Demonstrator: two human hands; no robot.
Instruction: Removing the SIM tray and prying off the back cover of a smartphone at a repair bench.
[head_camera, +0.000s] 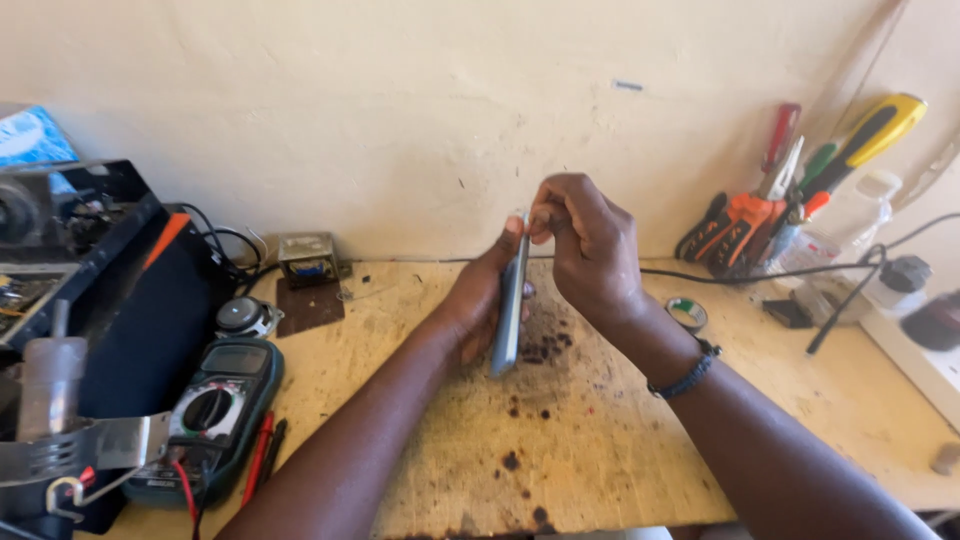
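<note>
the left hand (478, 300) is curled shut around a slim grey phone (511, 305), held on edge and upright above the wooden bench (600, 440). the right hand (590, 250), fingers pinched together, grips the phone's top edge; whether a small tool sits between the fingertips cannot be told. a dark bracelet (685, 375) circles the right wrist. left of the phone a green multimeter (215, 410) lies on the bench with red and black probes (262, 455) beside it. right of the phone sits a roll of tape (687, 313). beyond it, screwdrivers and pliers (790, 200) lean against the cream wall (400, 110).
</note>
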